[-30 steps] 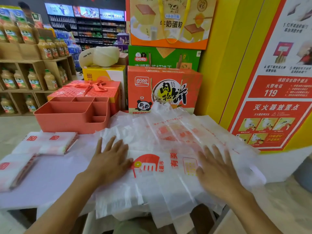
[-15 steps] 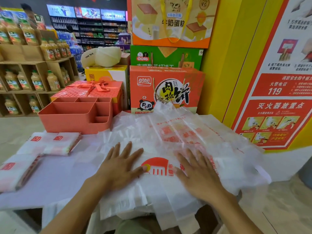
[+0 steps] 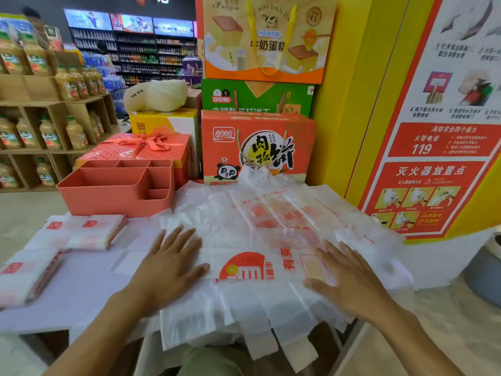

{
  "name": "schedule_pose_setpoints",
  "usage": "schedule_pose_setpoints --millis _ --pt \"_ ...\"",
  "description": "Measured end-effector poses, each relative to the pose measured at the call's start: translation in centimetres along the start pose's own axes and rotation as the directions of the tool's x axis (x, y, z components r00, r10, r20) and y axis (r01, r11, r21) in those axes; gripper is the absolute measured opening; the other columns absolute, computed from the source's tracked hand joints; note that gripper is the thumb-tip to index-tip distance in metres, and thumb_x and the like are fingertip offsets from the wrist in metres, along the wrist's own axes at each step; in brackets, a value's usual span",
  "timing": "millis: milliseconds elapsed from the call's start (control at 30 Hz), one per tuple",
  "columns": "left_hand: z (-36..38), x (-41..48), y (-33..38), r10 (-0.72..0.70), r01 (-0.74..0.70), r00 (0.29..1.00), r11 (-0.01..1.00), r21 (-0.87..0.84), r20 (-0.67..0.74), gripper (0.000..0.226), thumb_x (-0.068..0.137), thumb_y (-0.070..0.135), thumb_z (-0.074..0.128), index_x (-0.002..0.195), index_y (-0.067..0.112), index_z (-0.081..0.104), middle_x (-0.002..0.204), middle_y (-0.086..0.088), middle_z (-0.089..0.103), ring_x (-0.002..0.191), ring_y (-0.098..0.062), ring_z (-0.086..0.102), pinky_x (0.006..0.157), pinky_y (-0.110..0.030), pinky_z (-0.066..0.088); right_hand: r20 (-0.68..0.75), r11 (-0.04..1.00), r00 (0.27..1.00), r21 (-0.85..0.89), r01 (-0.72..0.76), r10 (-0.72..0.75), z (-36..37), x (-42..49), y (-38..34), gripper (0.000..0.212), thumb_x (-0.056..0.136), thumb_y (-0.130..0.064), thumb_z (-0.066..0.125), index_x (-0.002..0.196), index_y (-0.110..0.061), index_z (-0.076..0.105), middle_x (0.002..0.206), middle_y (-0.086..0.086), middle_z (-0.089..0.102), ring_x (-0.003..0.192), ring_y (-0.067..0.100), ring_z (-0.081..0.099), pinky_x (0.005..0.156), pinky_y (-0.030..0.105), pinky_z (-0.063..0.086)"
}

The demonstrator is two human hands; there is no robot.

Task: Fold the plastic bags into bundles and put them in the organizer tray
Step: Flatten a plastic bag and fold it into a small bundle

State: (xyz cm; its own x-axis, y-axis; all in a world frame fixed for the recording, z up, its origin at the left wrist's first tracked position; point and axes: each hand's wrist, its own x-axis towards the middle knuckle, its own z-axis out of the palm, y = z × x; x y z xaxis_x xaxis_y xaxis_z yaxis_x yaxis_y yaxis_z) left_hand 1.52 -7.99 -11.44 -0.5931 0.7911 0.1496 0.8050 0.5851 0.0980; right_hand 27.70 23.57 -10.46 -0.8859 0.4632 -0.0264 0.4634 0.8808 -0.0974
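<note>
A spread pile of translucent white plastic bags with red print [image 3: 273, 213] lies just right of the coral-red plastic organizer tray [image 3: 108, 200], reaching toward the person. Both hands rest flat on the top bag, fingers straight and gripping nothing: the left hand [image 3: 168, 270] in front of the tray's right end, the right hand [image 3: 349, 283] well to the tray's right. A folded bag bundle [image 3: 92, 232] lies just in front of the tray. A second folded bundle [image 3: 24, 278] lies farther from the tray, nearer the person and to their left.
</note>
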Motion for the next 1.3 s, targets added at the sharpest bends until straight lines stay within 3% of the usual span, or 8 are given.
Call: schedule_pose_setpoints --millis 133,333,500,633,800,900,1067,1300 --pt "-0.8 -1.3 0.8 0.095 -0.081 0.991 0.986 -0.149 0.090 0.093 0.081 0.093 0.019 0.159 0.043 0.017 0.166 0.023 0.010 0.153 0.001 0.002 0.124 -0.026 0.003 -0.103 0.982 0.989 -0.165 0.089 -0.107 -0.8 -0.6 -0.1 0.094 0.086 -0.091 0.013 0.162 -0.034 0.015 0.168 -0.015 0.014 0.155 0.008 0.005 0.126 0.036 -0.007" --pt "-1.8 -3.2 1.3 0.085 -0.076 0.995 0.987 -0.144 0.060 0.079 0.087 0.082 0.039 0.155 0.045 0.030 0.160 0.028 0.024 0.150 0.002 0.018 0.117 -0.021 0.015 -0.160 0.986 0.973 -0.061 0.156 -0.164 -1.6 -1.9 0.9 0.057 0.100 -0.059 0.042 0.153 -0.038 0.037 0.156 -0.020 0.041 0.141 0.002 0.038 0.114 0.017 0.017" --pt "-3.3 -3.6 1.1 0.069 -0.062 0.996 0.991 -0.121 0.053 0.069 0.087 0.074 0.029 0.144 0.043 0.050 0.151 0.023 0.047 0.138 -0.002 0.045 0.114 -0.024 0.033 -0.155 0.989 0.986 0.116 0.087 -0.068 -3.0 -2.2 1.6 0.040 0.107 -0.039 0.042 0.145 -0.040 0.050 0.146 -0.021 0.052 0.133 0.005 0.049 0.108 0.025 0.037" --pt "-4.4 -3.0 0.7 0.056 -0.055 0.998 0.994 -0.094 0.005 0.039 0.099 0.053 0.044 0.130 0.040 0.065 0.130 0.020 0.066 0.117 -0.007 0.063 0.100 -0.026 0.049 -0.150 0.986 0.988 0.155 0.055 -0.031 -4.1 -1.3 1.8 0.032 0.107 -0.038 0.040 0.131 -0.044 0.060 0.130 -0.020 0.065 0.115 0.007 0.061 0.095 0.030 0.049" --pt "-5.2 -0.9 0.0 -0.034 0.028 0.998 0.992 -0.125 -0.052 0.086 0.080 0.093 0.008 0.099 0.034 0.068 0.090 0.013 0.071 0.080 -0.010 0.065 0.075 -0.037 0.056 -0.241 0.990 0.970 0.143 -0.001 0.035 -6.1 -0.1 0.7 0.035 0.101 -0.037 0.051 0.136 -0.038 0.053 0.124 -0.008 0.069 0.103 0.016 0.066 0.079 0.031 0.051" --pt "-6.3 0.7 1.0 -0.058 0.059 0.998 0.998 0.035 -0.031 0.063 0.089 0.082 0.026 0.107 0.036 0.066 0.098 0.008 0.071 0.092 -0.017 0.065 0.078 -0.035 0.053 -0.310 0.997 0.950 0.077 0.008 0.016 -6.7 1.0 0.0 0.042 0.101 -0.037 0.053 0.142 -0.034 0.051 0.136 -0.007 0.065 0.103 0.019 0.068 0.086 0.035 0.058" --pt "-6.8 3.0 4.1 -0.023 0.020 1.000 0.974 0.225 0.011 0.048 0.101 0.056 0.041 0.144 0.034 0.048 0.134 0.006 0.061 0.120 -0.020 0.058 0.092 -0.036 0.047 -0.264 0.992 0.964 -0.126 -0.014 -0.020 -5.6 3.7 -1.4 0.043 0.103 -0.034 0.042 0.146 -0.031 0.044 0.147 -0.004 0.053 0.130 0.019 0.052 0.119 0.046 0.033" --pt "-1.4 3.7 9.3 0.024 -0.023 1.000 0.997 0.080 -0.006 0.063 0.098 0.063 0.012 0.149 0.036 0.037 0.151 0.007 0.042 0.139 -0.021 0.040 0.120 -0.046 0.024 -0.240 0.996 0.969 -0.078 0.042 -0.059 -2.2 4.0 -4.7 0.046 0.106 -0.039 0.026 0.149 -0.028 0.039 0.152 -0.004 0.044 0.143 0.017 0.035 0.127 0.048 0.005"
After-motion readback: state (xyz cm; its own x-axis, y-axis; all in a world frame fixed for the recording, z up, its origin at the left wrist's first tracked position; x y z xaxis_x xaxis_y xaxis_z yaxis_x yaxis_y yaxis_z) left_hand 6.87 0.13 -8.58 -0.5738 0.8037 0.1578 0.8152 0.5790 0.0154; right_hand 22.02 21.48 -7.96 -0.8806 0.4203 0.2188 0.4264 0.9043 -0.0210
